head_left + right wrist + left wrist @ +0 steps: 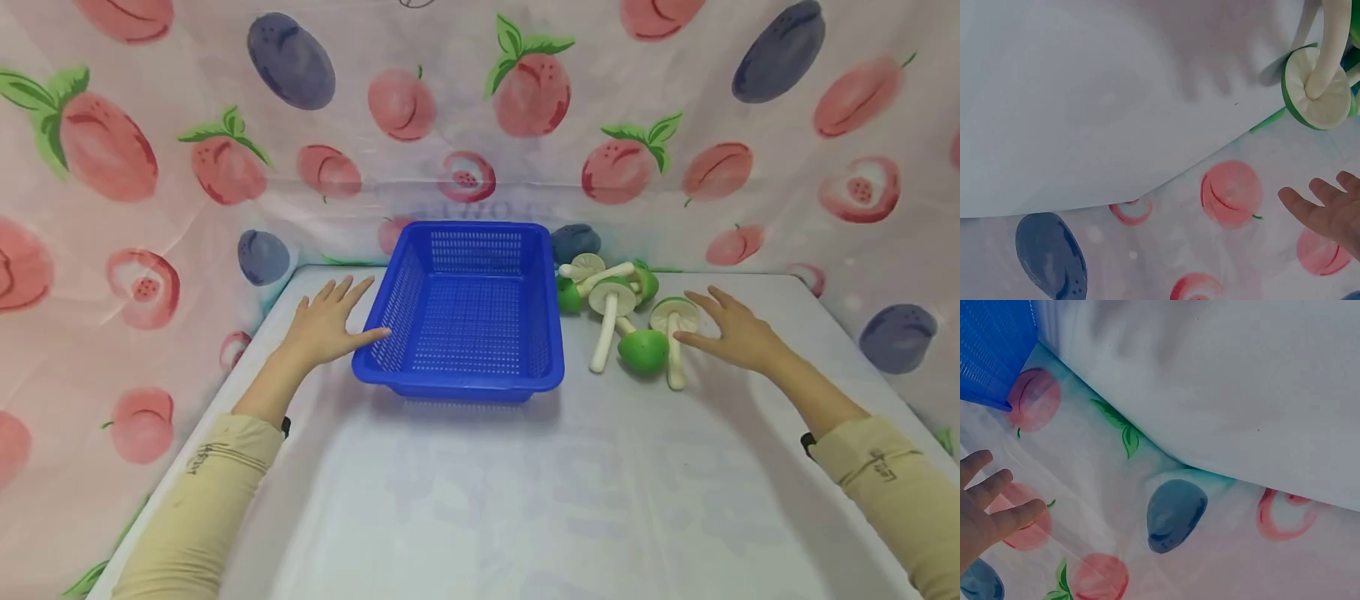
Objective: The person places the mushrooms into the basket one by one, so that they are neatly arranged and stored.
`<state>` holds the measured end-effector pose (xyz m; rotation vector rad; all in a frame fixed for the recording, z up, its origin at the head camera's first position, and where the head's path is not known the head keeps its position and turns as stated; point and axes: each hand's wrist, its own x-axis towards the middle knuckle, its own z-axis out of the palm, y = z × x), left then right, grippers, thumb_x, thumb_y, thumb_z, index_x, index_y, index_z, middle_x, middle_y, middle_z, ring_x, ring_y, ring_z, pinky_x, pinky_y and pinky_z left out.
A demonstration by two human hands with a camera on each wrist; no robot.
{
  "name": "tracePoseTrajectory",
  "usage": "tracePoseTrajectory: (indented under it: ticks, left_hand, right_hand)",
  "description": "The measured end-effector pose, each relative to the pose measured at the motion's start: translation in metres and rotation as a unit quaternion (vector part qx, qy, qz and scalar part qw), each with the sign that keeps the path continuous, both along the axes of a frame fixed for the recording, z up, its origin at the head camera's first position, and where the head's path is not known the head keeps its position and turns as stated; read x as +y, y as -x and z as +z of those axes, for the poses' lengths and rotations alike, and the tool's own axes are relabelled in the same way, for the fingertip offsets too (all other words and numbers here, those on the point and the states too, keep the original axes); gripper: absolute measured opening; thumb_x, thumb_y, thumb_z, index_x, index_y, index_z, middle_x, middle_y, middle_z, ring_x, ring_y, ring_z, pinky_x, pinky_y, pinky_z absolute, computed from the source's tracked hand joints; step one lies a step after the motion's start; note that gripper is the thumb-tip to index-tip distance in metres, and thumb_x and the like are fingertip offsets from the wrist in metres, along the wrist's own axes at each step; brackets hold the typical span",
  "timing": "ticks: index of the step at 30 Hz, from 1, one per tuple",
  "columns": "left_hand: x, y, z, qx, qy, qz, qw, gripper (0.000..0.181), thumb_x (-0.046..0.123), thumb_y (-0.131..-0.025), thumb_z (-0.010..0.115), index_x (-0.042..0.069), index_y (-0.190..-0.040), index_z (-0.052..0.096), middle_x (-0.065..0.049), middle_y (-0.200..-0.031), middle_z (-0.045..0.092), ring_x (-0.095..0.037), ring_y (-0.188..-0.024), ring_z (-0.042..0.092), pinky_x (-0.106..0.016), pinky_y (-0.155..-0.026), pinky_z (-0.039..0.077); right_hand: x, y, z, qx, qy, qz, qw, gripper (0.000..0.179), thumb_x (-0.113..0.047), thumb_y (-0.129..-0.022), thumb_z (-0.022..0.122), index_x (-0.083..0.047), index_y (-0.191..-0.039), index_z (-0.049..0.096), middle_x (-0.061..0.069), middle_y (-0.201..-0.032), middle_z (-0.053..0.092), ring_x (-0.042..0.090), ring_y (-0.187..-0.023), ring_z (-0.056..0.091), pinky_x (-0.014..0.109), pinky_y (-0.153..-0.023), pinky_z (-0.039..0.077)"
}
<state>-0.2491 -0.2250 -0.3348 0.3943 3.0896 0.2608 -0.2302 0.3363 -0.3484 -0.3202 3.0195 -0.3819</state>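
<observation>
A blue plastic basket [457, 379] with perforated walls stands on the white table, and nothing lies inside it. My left hand [327, 321] is spread beside its left wall, the thumb overlapping the rim in the head view. To the basket's right lies a pile of toy mushrooms [611, 300] with green caps and cream stems. At the pile's right edge, my right hand [731, 329] is held with fingers spread, its thumb close to the nearest mushroom [675, 358]. Both hands hold nothing. In the right wrist view that mushroom [1316, 87] shows its pale underside, with the fingers [1300, 206] apart from it.
The white table [480, 500] extends toward me in front of the basket. Behind it and along the left side hangs a fruit-print cloth [420, 175]. The table's back edge runs just behind the basket and mushrooms.
</observation>
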Motion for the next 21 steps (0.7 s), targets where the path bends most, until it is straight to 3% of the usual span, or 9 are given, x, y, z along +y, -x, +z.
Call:
tracePoseTrajectory:
  ticks: [4, 8, 14, 21]
  left_hand:
    - [0.0009, -0.0002, -0.0025, 0.009, 0.005, -0.005, 0.9999, 0.092, 0.071, -0.082, 0.046, 0.019, -0.152, 0.017, -0.023, -0.154, 0.02, -0.045, -0.142, 0.015, -0.071, -0.109, 0.011]
    - [0.001, 0.0007, -0.0019, 0.039, 0.001, -0.011, 0.9992, 0.087, 0.066, -0.084, 0.05, 0.015, -0.149, 0.026, -0.024, -0.151, 0.03, -0.044, -0.14, 0.024, -0.069, -0.109, 0.017]
    - [0.0026, 0.0029, -0.003, 0.097, -0.027, -0.029, 0.9945, 0.071, 0.052, -0.087, 0.058, 0.007, -0.141, 0.043, -0.024, -0.137, 0.049, -0.043, -0.126, 0.046, -0.06, -0.101, 0.038]
    - [0.0005, -0.0009, -0.0077, 0.105, -0.047, -0.011, 0.9933, 0.048, 0.038, -0.093, 0.055, 0.004, -0.127, 0.057, -0.024, -0.123, 0.061, -0.044, -0.112, 0.056, -0.058, -0.087, 0.047]
  right_hand:
    - [0.0006, -0.0016, -0.0025, 0.012, 0.013, 0.004, 0.9998, 0.069, -0.043, -0.094, 0.051, 0.003, -0.141, 0.031, 0.043, -0.142, 0.019, 0.064, -0.123, 0.027, 0.077, -0.094, 0.027]
    - [0.0016, -0.0003, -0.0016, 0.025, 0.019, 0.006, 0.9995, 0.062, -0.036, -0.096, 0.051, 0.007, -0.136, 0.035, 0.045, -0.139, 0.021, 0.064, -0.119, 0.032, 0.074, -0.095, 0.03]
    - [0.0047, 0.0004, 0.0007, 0.043, 0.038, 0.008, 0.9983, 0.054, -0.03, -0.095, 0.053, 0.011, -0.13, 0.043, 0.041, -0.134, 0.033, 0.059, -0.12, 0.035, 0.071, -0.098, 0.031]
    - [-0.0027, 0.0042, -0.0063, 0.053, 0.084, -0.01, 0.995, 0.048, -0.028, -0.097, 0.051, 0.01, -0.126, 0.049, 0.036, -0.128, 0.047, 0.054, -0.116, 0.045, 0.066, -0.094, 0.038]
